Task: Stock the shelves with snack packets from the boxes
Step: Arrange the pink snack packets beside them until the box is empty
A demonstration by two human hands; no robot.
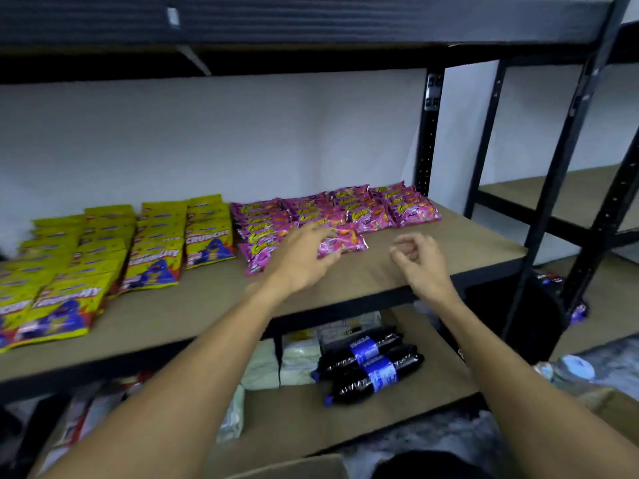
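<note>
While the left hand [304, 257] pinches the left end of a loose pink snack packet [345, 243] between thumb and fingers, as far as the blur lets one judge, the right hand [415, 261] hovers just to its right, fingers loosely curled around nothing. The packet lies on the middle shelf board [207, 305], touching the near side of the pink packet rows [328, 209] and skewed against their line. Let go like this, it would probably sit crooked and leave the next packet no square place. These foil bags look slick and overlap like shingles, so a push to straighten it could ripple through the rows behind it. The left wrist hangs low over the near-left pink bags, and drawing it back carelessly might drag one toward the yellow Crunchy packets [155, 250] or off the near edge onto the cola bottles [370, 364] below. The empty right hand is well placed to steady the row.
</note>
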